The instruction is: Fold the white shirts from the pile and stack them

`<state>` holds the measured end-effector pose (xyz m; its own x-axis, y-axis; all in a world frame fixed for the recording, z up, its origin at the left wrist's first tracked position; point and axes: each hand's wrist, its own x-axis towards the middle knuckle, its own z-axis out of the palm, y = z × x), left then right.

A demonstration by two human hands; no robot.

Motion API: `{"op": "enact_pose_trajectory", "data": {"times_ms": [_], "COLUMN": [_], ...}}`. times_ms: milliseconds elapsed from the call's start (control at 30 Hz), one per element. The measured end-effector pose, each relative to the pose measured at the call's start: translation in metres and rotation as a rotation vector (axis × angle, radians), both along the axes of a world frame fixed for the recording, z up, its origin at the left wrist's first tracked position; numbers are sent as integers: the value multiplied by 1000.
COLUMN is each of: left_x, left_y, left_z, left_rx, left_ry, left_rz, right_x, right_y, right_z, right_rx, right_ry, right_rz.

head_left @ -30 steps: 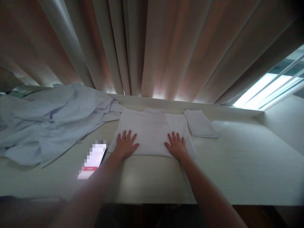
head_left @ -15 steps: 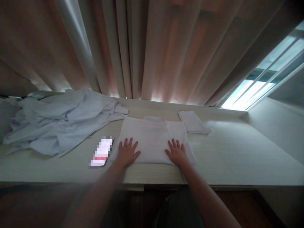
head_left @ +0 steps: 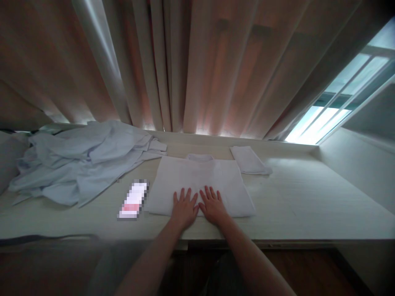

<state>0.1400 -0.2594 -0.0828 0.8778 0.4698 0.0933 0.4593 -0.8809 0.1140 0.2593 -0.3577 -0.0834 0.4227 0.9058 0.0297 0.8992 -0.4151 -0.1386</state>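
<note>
Fingers spread, the left hand [head_left: 185,209] and right hand [head_left: 212,206] lie on the folded white shirt [head_left: 197,174], seemingly for smoothing; next calls for even outward pressure, creases being indistinct.

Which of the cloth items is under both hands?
The middle shirt: left hand and right hand rest on it. The crumpled heap on its left and the small folded cloth on its right are untouched.

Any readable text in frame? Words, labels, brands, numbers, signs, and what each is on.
None readable.
Phone screen: pixelated, nothing legible.
Folded white shirt: no lettering visible.
Heaped white cloth and small folded cloth: no lettering visible.
</note>
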Motion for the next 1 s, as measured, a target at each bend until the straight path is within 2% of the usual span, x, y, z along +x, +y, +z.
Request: {"op": "enact_pose_trajectory", "data": {"times_ms": [133,267,367,467,633,767,900,1000], "left_x": [-1,-13,-33,-50,-55,-55,-59,-60], "left_y": [3,25,50,64,63,62,65,67], "left_z": [0,2,0,-3,-6,-5,-7,-10], "left_rx": [10,-6,4,30,56,38,25,32], "left_ry": [4,62,93,86,51,36,24,5], "left_rz": [0,47,146,185,209,200,170,150], "right_x": [1,16,38,58,67,69,78,81], "right_y": [-1,-16,-39,-61,-69,-69,-79,-85], "right_z": [1,3,0,-7,-20,-23,-21,-21], "right_rx": [-12,-51,-75,-83,-69,-60,-90,-76], "right_ry": [11,17,-25,-64,-102,-94,-68,-85], "right_rz": [-11,-17,-124,-241,-326,-295,-226,-229]}}
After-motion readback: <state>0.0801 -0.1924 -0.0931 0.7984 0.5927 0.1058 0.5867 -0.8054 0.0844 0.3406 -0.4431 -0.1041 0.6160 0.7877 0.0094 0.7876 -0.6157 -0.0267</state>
